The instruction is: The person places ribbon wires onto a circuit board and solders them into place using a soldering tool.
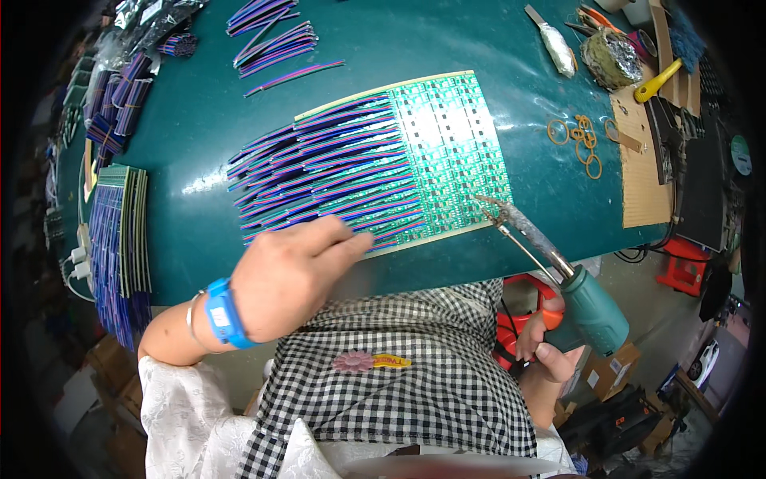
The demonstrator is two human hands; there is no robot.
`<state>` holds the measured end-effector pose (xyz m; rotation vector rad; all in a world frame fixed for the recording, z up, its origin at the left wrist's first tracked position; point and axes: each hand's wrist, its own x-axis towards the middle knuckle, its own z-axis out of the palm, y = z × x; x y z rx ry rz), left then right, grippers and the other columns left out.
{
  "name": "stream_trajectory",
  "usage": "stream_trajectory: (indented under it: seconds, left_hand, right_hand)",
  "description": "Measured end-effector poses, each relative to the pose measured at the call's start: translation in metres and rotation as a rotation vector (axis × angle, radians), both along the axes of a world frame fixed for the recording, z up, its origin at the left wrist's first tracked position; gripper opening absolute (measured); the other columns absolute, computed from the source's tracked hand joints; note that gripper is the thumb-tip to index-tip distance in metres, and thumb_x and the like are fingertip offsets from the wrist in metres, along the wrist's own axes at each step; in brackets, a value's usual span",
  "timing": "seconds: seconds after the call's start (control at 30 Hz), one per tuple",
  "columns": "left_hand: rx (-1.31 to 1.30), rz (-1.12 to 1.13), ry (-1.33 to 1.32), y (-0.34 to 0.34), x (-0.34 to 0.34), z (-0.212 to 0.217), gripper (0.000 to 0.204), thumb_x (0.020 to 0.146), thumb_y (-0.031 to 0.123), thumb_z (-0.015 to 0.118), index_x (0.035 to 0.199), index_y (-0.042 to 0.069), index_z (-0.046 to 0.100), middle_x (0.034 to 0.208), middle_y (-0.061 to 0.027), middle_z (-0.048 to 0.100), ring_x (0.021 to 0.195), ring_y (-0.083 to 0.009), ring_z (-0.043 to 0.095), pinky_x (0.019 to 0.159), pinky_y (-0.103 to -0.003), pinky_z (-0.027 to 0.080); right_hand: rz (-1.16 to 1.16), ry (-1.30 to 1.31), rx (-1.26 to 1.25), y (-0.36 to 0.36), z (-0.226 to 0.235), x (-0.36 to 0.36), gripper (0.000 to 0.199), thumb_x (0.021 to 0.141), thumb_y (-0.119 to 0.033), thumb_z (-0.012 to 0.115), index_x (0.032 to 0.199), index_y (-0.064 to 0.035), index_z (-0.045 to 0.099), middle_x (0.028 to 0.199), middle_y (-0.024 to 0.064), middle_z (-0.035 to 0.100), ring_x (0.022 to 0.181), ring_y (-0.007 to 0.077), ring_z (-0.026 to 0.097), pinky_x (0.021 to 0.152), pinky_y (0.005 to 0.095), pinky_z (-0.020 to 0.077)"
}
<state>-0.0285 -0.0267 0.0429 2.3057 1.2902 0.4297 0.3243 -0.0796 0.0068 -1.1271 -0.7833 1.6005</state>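
A green circuit board panel (451, 136) lies on the table, with rows of multicoloured ribbon wires (319, 164) across its left part. My left hand (295, 263), with a blue band at the wrist, is over the panel's lower edge. Its fingers are pinched at the lowest row, where a short ribbon wire (391, 238) comes out at the fingertips. Below the table's front edge, my right hand (550, 359) is closed round the handle of a green soldering gun (594, 311). The gun's tip and thin feed tube point at the lower right of the panel.
Loose ribbon wires (279, 48) lie beyond the panel. Wired boards (120, 231) are stacked at the left, near tied wire bundles (120, 100). Rubber bands (586, 144), a wrapped blade tool (554, 48), a foil-covered pot (610, 60) and cardboard (645, 188) occupy the right side.
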Motion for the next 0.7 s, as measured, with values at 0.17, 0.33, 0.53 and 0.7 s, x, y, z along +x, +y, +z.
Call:
stream_trajectory:
  seconds: [0.17, 0.33, 0.53, 0.7]
  left_hand:
    - [-0.148, 0.127, -0.006, 0.007, -0.044, 0.025, 0.02, 0.074, -0.007, 0.07, 0.092, 0.001, 0.073, 0.078, -0.0117, 0.065, 0.073, -0.0293, 0.067, 0.065, -0.037, 0.053]
    - [0.152, 0.312, 0.104, 0.064, -0.074, 0.007, 0.005, 0.082, 0.004, 0.07, 0.087, 0.002, 0.071, 0.08, -0.0114, 0.064, 0.066, -0.0249, 0.062, 0.06, -0.034, 0.049]
    - [0.302, 0.439, 0.019, 0.124, -0.071, -0.035, 0.011, 0.083, 0.012, 0.072, 0.088, 0.003, 0.073, 0.084, -0.0108, 0.066, 0.071, -0.0245, 0.062, 0.064, -0.036, 0.05]
    - [0.246, 0.4, 0.091, 0.15, -0.057, -0.05, 0.016, 0.08, 0.016, 0.075, 0.082, 0.003, 0.067, 0.083, -0.0116, 0.064, 0.081, -0.0298, 0.061, 0.073, -0.041, 0.049]
  right_hand:
    - [0.115, 0.091, 0.12, 0.006, -0.013, 0.011, 0.063, 0.076, -0.007, 0.067, 0.129, 0.0099, 0.038, 0.072, 0.0106, 0.051, 0.047, 0.0165, 0.05, 0.04, 0.0311, 0.0479]
    - [0.133, 0.085, 0.177, 0.012, -0.014, 0.01, 0.064, 0.075, -0.007, 0.068, 0.13, 0.0088, 0.038, 0.066, 0.0096, 0.049, 0.047, 0.0169, 0.05, 0.039, 0.0307, 0.0474]
    - [0.136, 0.076, 0.197, 0.012, -0.012, 0.01, 0.063, 0.076, -0.006, 0.067, 0.13, 0.0089, 0.038, 0.062, 0.0091, 0.048, 0.046, 0.0171, 0.05, 0.04, 0.0312, 0.049]
    - [0.134, 0.096, 0.202, 0.009, -0.018, 0.007, 0.061, 0.077, -0.004, 0.066, 0.13, 0.0102, 0.039, 0.065, 0.01, 0.05, 0.048, 0.0169, 0.051, 0.042, 0.0312, 0.0502]
